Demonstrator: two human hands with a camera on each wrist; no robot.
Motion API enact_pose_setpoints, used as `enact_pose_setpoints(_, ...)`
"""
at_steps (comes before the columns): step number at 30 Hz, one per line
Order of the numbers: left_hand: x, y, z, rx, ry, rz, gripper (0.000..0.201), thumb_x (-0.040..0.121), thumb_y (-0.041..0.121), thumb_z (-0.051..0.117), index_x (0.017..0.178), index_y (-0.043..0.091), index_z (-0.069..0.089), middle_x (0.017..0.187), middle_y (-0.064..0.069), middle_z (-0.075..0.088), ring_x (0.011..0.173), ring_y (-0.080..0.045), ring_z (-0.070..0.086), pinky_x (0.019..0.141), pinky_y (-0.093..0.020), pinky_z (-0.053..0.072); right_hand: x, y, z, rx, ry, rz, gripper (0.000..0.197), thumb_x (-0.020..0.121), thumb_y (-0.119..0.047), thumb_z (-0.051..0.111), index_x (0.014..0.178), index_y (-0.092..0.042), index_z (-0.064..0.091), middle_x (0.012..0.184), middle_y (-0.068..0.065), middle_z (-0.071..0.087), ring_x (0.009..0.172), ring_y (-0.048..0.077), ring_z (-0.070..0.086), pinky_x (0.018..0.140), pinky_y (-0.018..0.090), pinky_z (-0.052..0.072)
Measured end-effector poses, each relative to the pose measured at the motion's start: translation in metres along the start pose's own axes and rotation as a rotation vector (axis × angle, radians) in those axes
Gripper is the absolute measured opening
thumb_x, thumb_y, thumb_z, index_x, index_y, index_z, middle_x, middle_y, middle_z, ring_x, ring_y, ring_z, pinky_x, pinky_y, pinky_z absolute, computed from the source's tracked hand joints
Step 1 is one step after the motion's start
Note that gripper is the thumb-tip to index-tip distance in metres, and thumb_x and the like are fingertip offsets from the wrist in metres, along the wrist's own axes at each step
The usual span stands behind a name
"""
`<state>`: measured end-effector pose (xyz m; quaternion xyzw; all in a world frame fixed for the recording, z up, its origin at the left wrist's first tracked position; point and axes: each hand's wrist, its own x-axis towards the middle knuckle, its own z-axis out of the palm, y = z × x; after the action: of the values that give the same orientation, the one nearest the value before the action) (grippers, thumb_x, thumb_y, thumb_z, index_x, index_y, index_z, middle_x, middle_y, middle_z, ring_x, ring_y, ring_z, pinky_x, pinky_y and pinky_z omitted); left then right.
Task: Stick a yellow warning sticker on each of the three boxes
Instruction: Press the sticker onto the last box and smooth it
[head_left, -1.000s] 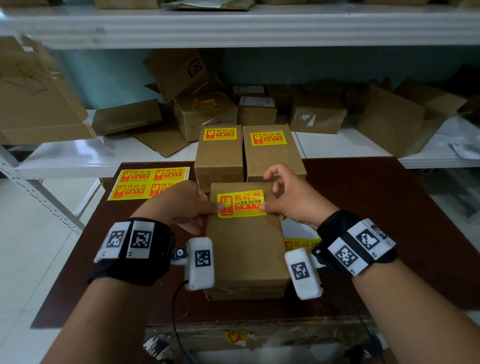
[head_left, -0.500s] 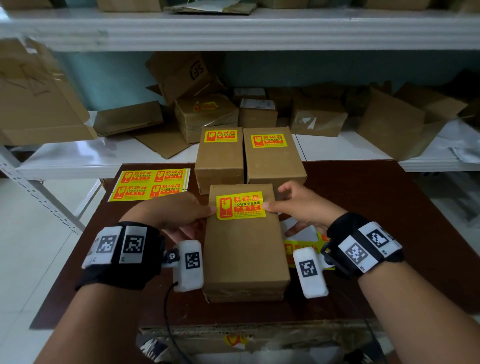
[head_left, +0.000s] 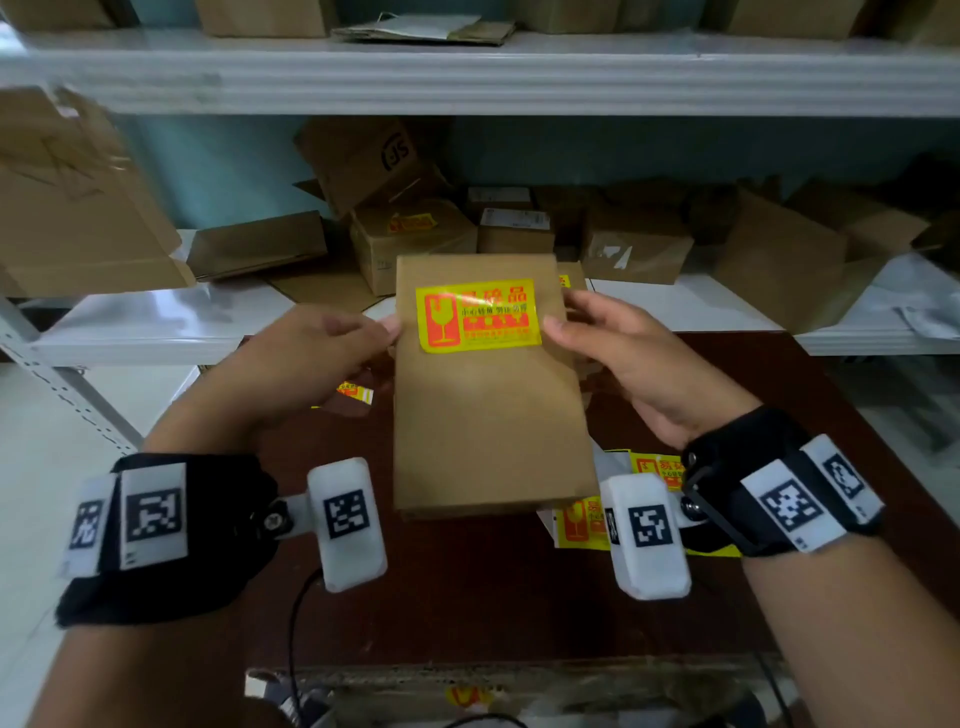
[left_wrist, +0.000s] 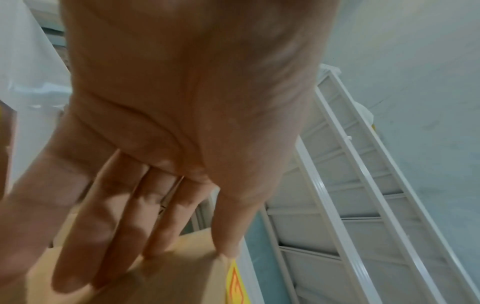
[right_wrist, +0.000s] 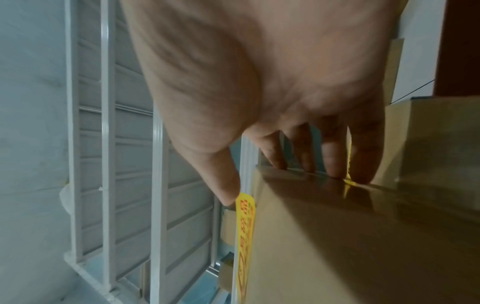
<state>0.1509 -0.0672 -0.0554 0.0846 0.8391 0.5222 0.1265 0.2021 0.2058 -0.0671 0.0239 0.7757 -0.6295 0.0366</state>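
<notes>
The left hand (head_left: 306, 358) and right hand (head_left: 628, 358) gripped the box (head_left: 488, 426) by its sides, lifted off the surface (head_left: 519, 597), probably keeping the sticker (head_left: 477, 317) visible for checking

Both forearms reach forward, left hand (head_left: 306, 358) and right hand (head_left: 628, 358) raised (thumbs on top, fingers (right_wrist: 335, 156) behind).

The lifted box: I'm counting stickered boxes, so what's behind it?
Behind the box, only a corner of another box with a yellow sticker edge shows; everything else there is covered.
</notes>
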Motion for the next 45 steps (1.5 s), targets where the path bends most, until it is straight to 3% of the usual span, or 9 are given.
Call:
enact_pose_setpoints(3, -0.004, 0.007, 0.004, -0.023, 0.011, 0.081, 0.034, 0.097, 0.052, 0.052, 0.102, 0.027, 0.076, 0.098, 0.008, 0.075, 0.096, -0.015, 0.069, 0.079, -0.039, 0.061, -0.003, -0.006, 0.004, 0.085, 0.042, -0.107, 0.047, 0.096, -0.029, 0.064, 0.142, -0.034, 0.053, 0.127, -0.014, 0.069, 0.107, 0.003, 0.069, 0.080, 0.023, 0.055)
enact_pose_setpoints(10, 0.018, 0.004, 0.049, 0.026, 0.124, 0.109, 0.085, 0.073, 0.079, 0.061, 0.141, 0.031, 0.044, 0.140, 0.004, 0.054, 0.125, -0.017, 0.054, 0.106, -0.044, 0.046, 0.012, 0.006, 0.024, 0.069, 0.190, -0.279, 0.087, 0.076, -0.055, 0.072, 0.153, -0.045, 0.034, 0.157, -0.014, 0.042, 0.144, 0.011, 0.041, 0.116, 0.046, 0.040)
enact_pose_setpoints(14, 0.025, 0.002, 0.075, -0.021, 0.315, 0.145, 0.064, 0.087, 0.050, 0.067, 0.138, 0.017, 0.044, 0.113, 0.015, 0.057, 0.099, 0.001, 0.054, 0.072, -0.006, 0.040, 0.022, 0.017, 0.032, 0.107, 0.189, -0.267, 0.093, 0.073, -0.058, 0.072, 0.154, -0.049, 0.027, 0.158, -0.013, 0.040, 0.144, 0.010, 0.039, 0.117, 0.045, 0.040)
enact_pose_setpoints(19, 0.037, -0.011, 0.084, 0.047, 0.391, 0.160, 0.051, 0.088, 0.046, 0.070, 0.124, 0.015, 0.052, 0.091, 0.022, 0.053, 0.090, -0.005, 0.053, 0.062, -0.010, 0.035, 0.028, 0.028, 0.036, 0.154, 0.189, -0.247, 0.093, 0.073, -0.056, 0.072, 0.153, -0.054, 0.024, 0.158, -0.015, 0.040, 0.140, 0.009, 0.046, 0.112, 0.045, 0.046)
enact_pose_setpoints(25, 0.041, -0.016, 0.080, 0.050, 0.338, 0.176, 0.040, 0.098, 0.038, 0.059, 0.131, 0.016, 0.059, 0.106, 0.010, 0.062, 0.099, -0.011, 0.058, 0.078, -0.027, 0.042, 0.029, 0.034, 0.036, 0.117, 0.207, -0.224, 0.084, 0.094, -0.035, 0.069, 0.157, -0.049, 0.017, 0.153, -0.022, 0.043, 0.135, 0.000, 0.045, 0.114, 0.041, 0.044)
enact_pose_setpoints(30, 0.042, -0.021, 0.074, 0.046, 0.316, 0.162, 0.033, 0.101, 0.035, 0.054, 0.125, 0.014, 0.065, 0.113, -0.001, 0.070, 0.104, -0.021, 0.065, 0.086, -0.038, 0.052, 0.032, 0.040, 0.040, 0.067, 0.227, -0.213, 0.087, 0.091, -0.035, 0.072, 0.158, -0.045, 0.018, 0.148, -0.020, 0.050, 0.133, 0.000, 0.049, 0.113, 0.039, 0.044)
enact_pose_setpoints(34, 0.041, -0.021, 0.073, 0.055, 0.298, 0.151, 0.025, 0.103, 0.026, 0.051, 0.117, 0.011, 0.066, 0.094, 0.004, 0.067, 0.093, -0.019, 0.063, 0.068, -0.026, 0.042, 0.034, 0.045, 0.043, 0.025, 0.260, -0.218, 0.096, 0.079, -0.049, 0.076, 0.157, -0.044, 0.020, 0.148, -0.017, 0.051, 0.136, 0.005, 0.048, 0.114, 0.045, 0.043)
enact_pose_setpoints(40, 0.034, -0.019, 0.075, 0.095, 0.253, 0.167, 0.025, 0.104, 0.023, 0.049, 0.121, 0.017, 0.066, 0.104, 0.001, 0.069, 0.097, -0.019, 0.063, 0.072, -0.029, 0.044, 0.035, 0.047, 0.047, -0.021, 0.351, -0.251, 0.097, 0.075, -0.039, 0.086, 0.154, -0.032, 0.029, 0.137, -0.014, 0.059, 0.125, 0.001, 0.056, 0.109, 0.040, 0.049)
enact_pose_setpoints(45, 0.029, -0.016, 0.082, 0.135, 0.234, 0.209, 0.028, 0.104, 0.022, 0.049, 0.128, 0.020, 0.063, 0.107, 0.004, 0.066, 0.099, -0.015, 0.059, 0.071, -0.023, 0.041, 0.038, 0.048, 0.050, -0.084, 0.473, -0.215, 0.111, 0.057, -0.065, 0.083, 0.150, -0.030, 0.034, 0.129, -0.016, 0.061, 0.120, 0.002, 0.059, 0.102, 0.038, 0.054)
